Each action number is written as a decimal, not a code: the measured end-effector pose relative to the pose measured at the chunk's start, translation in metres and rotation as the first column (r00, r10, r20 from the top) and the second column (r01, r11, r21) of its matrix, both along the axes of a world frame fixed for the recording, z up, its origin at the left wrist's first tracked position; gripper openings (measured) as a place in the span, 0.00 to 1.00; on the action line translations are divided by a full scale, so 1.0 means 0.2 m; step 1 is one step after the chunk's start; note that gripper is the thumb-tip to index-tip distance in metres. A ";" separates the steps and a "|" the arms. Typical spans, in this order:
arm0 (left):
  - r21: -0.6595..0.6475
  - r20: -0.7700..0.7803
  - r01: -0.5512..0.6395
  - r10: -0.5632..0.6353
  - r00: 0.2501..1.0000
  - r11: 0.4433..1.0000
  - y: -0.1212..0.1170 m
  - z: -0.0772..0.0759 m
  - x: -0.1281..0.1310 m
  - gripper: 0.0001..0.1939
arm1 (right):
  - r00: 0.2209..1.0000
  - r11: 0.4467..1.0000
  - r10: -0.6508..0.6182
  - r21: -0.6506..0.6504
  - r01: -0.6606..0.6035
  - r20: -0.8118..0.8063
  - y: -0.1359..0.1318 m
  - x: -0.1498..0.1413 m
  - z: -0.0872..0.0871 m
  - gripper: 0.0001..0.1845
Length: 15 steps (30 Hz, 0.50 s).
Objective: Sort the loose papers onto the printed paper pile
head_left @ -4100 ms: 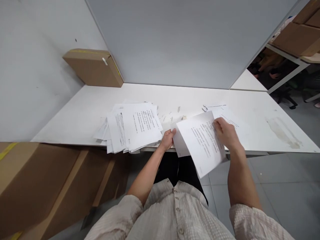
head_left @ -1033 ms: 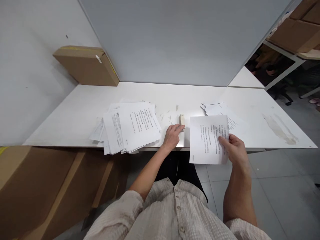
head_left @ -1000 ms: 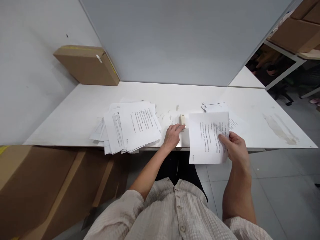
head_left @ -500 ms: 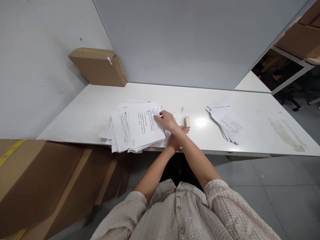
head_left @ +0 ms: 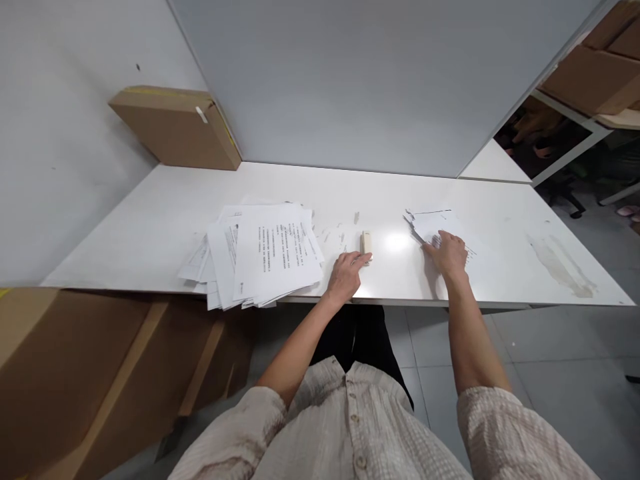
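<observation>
My left hand (head_left: 345,276) rests palm down near the table's front edge. Its thumb reaches the near end of a small cream stapler (head_left: 367,244), while the other fingers lie loosely bent beside it, not wrapped round it. Over the smaller stack of printed sheets (head_left: 431,220) on the right is my right hand (head_left: 451,255). Thumb and fingers are spread on the top sheet, and part of the print is hidden beneath. A larger, untidy pile of printed papers (head_left: 277,257) lies left of the stapler, its sheets fanned at the left side.
The papers lie on a white table (head_left: 175,200) against a grey panel (head_left: 350,87). A cardboard box (head_left: 175,130) stands at the back left corner. Larger cardboard boxes (head_left: 120,373) are below the table's left side. Worn marks (head_left: 563,263) show on the right of the tabletop.
My right hand has moved from the left paper pile, across my left arm, to the right stack. My arms are uncrossed. My left hand stays by the stapler. The view has shifted slightly.
</observation>
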<state>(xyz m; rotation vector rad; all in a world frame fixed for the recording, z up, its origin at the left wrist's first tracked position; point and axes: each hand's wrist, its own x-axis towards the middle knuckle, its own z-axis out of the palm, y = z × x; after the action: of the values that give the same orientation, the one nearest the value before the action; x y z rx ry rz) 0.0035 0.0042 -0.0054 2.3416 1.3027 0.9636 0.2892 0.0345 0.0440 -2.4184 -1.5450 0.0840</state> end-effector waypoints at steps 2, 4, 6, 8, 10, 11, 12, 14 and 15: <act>0.015 0.010 0.002 -0.002 1.000 1.000 0.00 0.00 0.00 0.30 | 0.999 0.999 -0.021 -0.025 0.020 -0.024 -0.01 0.02 -0.03 0.29; 0.026 0.021 0.004 -0.005 1.000 1.000 0.00 0.00 0.00 0.30 | 0.997 1.000 -0.027 -0.003 0.027 -0.072 -0.02 0.03 -0.04 0.26; 0.029 0.028 0.003 -0.004 1.000 1.000 0.00 0.00 0.00 0.30 | 0.992 0.999 -0.025 0.033 0.029 -0.122 -0.02 0.04 -0.04 0.23; 0.027 0.033 0.002 -0.003 0.999 1.000 0.00 0.00 0.00 0.30 | 0.987 0.998 -0.024 0.047 0.032 -0.159 -0.02 0.05 -0.04 0.22; 0.024 0.036 0.003 -0.004 0.999 1.000 0.00 0.01 0.00 0.30 | 0.987 0.999 -0.013 0.038 0.020 -0.158 -0.02 0.06 -0.04 0.21; 0.022 0.036 0.006 -0.007 0.999 1.000 0.00 0.01 0.00 0.30 | 0.990 1.000 -0.004 0.024 0.007 -0.142 -0.02 0.06 -0.04 0.20; 0.019 0.035 0.008 -0.009 0.999 1.000 0.00 0.01 0.00 0.30 | 0.993 1.000 0.002 0.007 -0.002 -0.117 -0.02 0.05 -0.04 0.20; 0.014 0.038 0.012 -0.012 0.999 1.000 0.00 0.01 0.00 0.30 | 0.999 1.000 -0.008 -0.012 0.008 -0.031 -0.02 0.04 -0.02 0.20; 0.013 0.045 0.013 -0.014 0.999 1.000 0.00 0.01 0.00 0.29 | 0.999 1.000 -0.018 0.012 0.018 0.027 -0.03 0.02 0.00 0.20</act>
<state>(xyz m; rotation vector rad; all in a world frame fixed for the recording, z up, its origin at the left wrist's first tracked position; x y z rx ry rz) 0.0025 0.0046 -0.0034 2.3211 1.2658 1.0176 0.2938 0.0288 0.0434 -2.4340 -1.5304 0.0392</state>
